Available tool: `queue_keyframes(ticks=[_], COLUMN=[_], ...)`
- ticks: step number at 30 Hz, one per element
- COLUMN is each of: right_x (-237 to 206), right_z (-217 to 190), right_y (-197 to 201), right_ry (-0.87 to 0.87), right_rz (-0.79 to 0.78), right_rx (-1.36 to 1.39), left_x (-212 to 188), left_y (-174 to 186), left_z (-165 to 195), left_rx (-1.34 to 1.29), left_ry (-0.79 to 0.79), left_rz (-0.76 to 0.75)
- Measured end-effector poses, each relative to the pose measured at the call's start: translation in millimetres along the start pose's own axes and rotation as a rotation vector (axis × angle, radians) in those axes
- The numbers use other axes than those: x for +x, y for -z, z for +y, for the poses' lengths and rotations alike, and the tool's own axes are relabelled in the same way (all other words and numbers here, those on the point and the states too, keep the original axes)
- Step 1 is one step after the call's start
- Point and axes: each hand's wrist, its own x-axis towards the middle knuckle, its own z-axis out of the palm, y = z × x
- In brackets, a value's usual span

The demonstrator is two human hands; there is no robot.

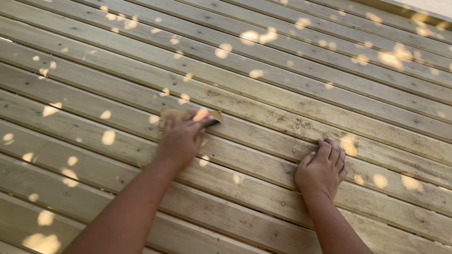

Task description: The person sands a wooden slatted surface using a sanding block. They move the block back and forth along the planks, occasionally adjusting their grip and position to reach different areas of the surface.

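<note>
Two bare hands down on a slatted wooden deck point(282, 70), outdoors, under dappled spots of sunlight. Long pale planks running diagonally from upper left to lower right, narrow gaps between, small screw heads point(296, 125) dotted along them. Left hand point(181, 138) pressed flat on a yellowish sanding block point(188, 114), fingers point(200, 123) spread over its top and partly curled round the near edge, the block lying on a plank near the middle of the view. Right hand point(322, 169) well apart to the right, holding nothing, palm down, fingers bent and resting on the wood. Pale edge point(423, 5) at the top right corner, beyond the last plank.
</note>
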Motion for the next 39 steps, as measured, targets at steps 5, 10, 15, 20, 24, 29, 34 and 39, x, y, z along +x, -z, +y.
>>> queue_keyframes(ticks=[5,10,15,20,24,29,34,39], right_x=[0,-1,0,-2,-1,-2,-5,-6], right_z=[2,1,-3,-4,-5,-4,-5,-8], right_y=[-3,-1,2,4,3,1,2,5], right_ry=[0.003,-0.011,-0.019,-0.028,-0.048,-0.035,-0.048,-0.048], right_rz=[0.003,0.006,0.007,-0.016,-0.049,-0.043,-0.034,-0.021], right_rx=[-0.014,-0.010,-0.002,-0.014,-0.037,-0.060,-0.078,-0.060], left_x=[-2,-1,-9,-17,-23,-30,47,111], left_y=[19,-49,-64,-8,12,-50,-81,-79], left_z=[-61,82,140,-8,-75,33,138,191], left_rx=[0.027,0.003,-0.001,0.011,0.063,0.096,0.056,0.019], left_ry=[0.314,-0.060,-0.282,0.074,0.290,-0.122,-0.282,-0.257], left_rz=[0.128,-0.103,-0.280,-0.026,0.185,0.102,-0.128,-0.098])
